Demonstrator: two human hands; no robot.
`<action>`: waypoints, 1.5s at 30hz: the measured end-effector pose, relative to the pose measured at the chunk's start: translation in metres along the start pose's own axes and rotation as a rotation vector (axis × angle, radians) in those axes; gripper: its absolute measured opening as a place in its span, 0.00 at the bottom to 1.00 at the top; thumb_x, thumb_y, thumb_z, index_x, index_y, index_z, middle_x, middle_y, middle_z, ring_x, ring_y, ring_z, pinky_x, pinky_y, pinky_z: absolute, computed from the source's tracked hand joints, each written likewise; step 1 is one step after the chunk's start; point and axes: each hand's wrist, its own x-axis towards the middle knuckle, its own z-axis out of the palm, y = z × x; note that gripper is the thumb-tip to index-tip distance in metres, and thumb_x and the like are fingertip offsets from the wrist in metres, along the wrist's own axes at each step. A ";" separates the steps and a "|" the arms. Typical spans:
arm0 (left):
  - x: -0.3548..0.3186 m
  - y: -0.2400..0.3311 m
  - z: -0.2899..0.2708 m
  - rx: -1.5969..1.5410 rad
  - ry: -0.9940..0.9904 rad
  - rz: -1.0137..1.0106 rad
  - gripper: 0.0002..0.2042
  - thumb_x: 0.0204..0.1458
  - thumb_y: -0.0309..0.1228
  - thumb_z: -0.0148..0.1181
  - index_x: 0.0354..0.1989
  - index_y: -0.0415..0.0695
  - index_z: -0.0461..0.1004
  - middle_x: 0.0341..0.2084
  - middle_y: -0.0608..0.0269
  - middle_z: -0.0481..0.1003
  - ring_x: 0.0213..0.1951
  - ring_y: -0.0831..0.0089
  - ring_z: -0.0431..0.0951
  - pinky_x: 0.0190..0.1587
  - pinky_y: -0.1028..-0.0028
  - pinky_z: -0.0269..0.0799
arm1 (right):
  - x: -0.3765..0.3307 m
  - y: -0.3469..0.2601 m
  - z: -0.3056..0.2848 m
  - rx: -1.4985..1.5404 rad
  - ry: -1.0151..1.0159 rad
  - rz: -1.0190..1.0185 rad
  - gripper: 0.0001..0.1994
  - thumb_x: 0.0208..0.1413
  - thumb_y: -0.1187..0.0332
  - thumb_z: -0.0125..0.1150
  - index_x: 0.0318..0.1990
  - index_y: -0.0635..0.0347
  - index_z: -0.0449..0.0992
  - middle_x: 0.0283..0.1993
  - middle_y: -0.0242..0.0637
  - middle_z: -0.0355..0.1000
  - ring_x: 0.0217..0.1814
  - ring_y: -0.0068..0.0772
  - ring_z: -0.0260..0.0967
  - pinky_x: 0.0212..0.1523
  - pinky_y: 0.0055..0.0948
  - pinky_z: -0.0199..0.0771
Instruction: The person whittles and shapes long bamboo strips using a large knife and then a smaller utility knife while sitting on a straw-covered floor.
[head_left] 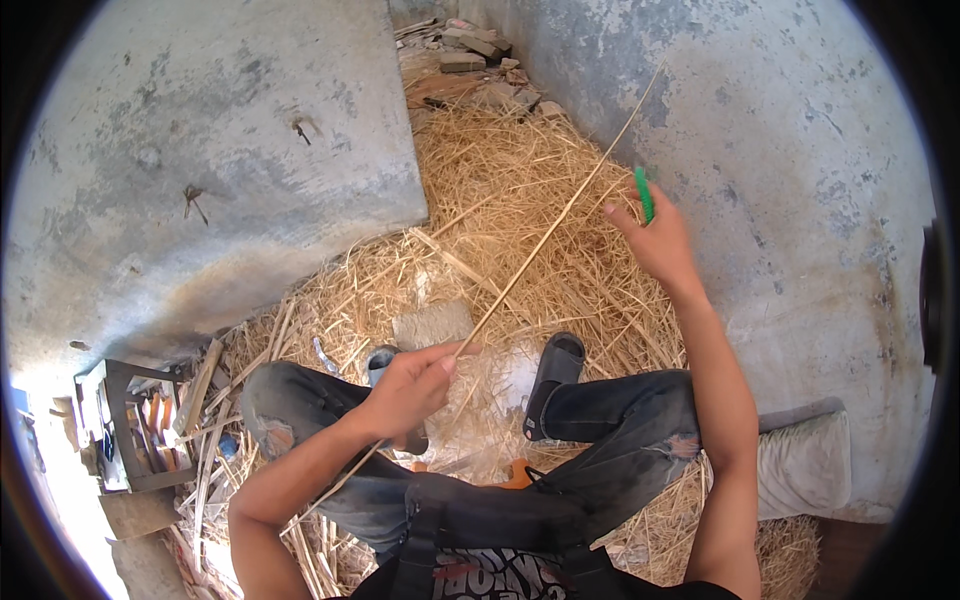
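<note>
A long thin strip, like split bamboo or cane (540, 245), slants from my lap up toward the far right wall. My left hand (412, 388) is closed on it, thumb and fingers pinching it in front of my left knee. The strip's near end passes under my left forearm. Raised beside the far part of the strip, my right hand (660, 245) has its thumb apart from the fingers and does not appear to touch the strip. A bright green band (643, 196) sits at its fingers; whether it is worn or held is unclear.
Loose straw-like shavings (580, 220) cover the floor between two grey walls. Broken bricks (462, 62) lie in the far corner. An orange handle (518, 474) shows between my legs. On the left stands a small dark frame (128, 430) beside wooden slats; a pale cushion (803, 462) rests at right.
</note>
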 end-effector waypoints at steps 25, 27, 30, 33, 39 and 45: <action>-0.007 0.001 -0.011 -0.240 0.033 -0.053 0.24 0.72 0.42 0.40 0.69 0.39 0.61 0.13 0.77 0.49 0.14 0.85 0.47 0.19 0.80 0.48 | -0.062 -0.135 0.023 0.086 -0.644 -0.175 0.26 0.69 0.46 0.49 0.41 0.65 0.78 0.21 0.55 0.72 0.27 0.61 0.73 0.32 0.53 0.72; -0.004 0.001 -0.009 -0.227 0.024 -0.065 0.24 0.73 0.42 0.40 0.69 0.39 0.62 0.13 0.77 0.49 0.14 0.85 0.46 0.19 0.80 0.48 | -0.052 -0.123 0.021 0.095 -0.643 -0.186 0.26 0.69 0.46 0.48 0.43 0.63 0.79 0.23 0.53 0.73 0.28 0.59 0.74 0.33 0.52 0.73; -0.004 -0.003 -0.011 -0.251 0.020 -0.044 0.24 0.73 0.41 0.40 0.69 0.39 0.62 0.13 0.77 0.49 0.14 0.84 0.46 0.19 0.80 0.48 | -0.082 -0.143 0.015 0.023 -0.771 -0.232 0.27 0.68 0.43 0.46 0.43 0.61 0.78 0.28 0.54 0.76 0.34 0.60 0.76 0.38 0.53 0.75; -0.005 0.001 -0.010 -0.270 0.037 -0.046 0.24 0.73 0.41 0.40 0.69 0.37 0.62 0.13 0.77 0.49 0.14 0.85 0.46 0.19 0.80 0.48 | -0.089 -0.150 0.013 0.057 -0.846 -0.260 0.27 0.68 0.44 0.47 0.45 0.61 0.78 0.29 0.55 0.76 0.35 0.60 0.77 0.39 0.54 0.75; -0.003 0.002 -0.007 -0.219 0.001 -0.069 0.24 0.73 0.41 0.40 0.68 0.36 0.61 0.13 0.77 0.49 0.14 0.85 0.46 0.19 0.81 0.49 | -0.018 -0.092 0.008 0.106 -0.469 -0.068 0.28 0.67 0.44 0.49 0.40 0.65 0.80 0.27 0.54 0.75 0.34 0.59 0.76 0.39 0.52 0.72; 0.003 0.011 -0.003 -0.276 -0.010 -0.095 0.24 0.73 0.41 0.39 0.68 0.37 0.62 0.13 0.77 0.49 0.15 0.85 0.48 0.19 0.81 0.50 | -0.010 -0.088 0.007 0.086 -0.463 -0.050 0.27 0.64 0.45 0.55 0.36 0.65 0.79 0.22 0.49 0.72 0.26 0.47 0.72 0.32 0.45 0.69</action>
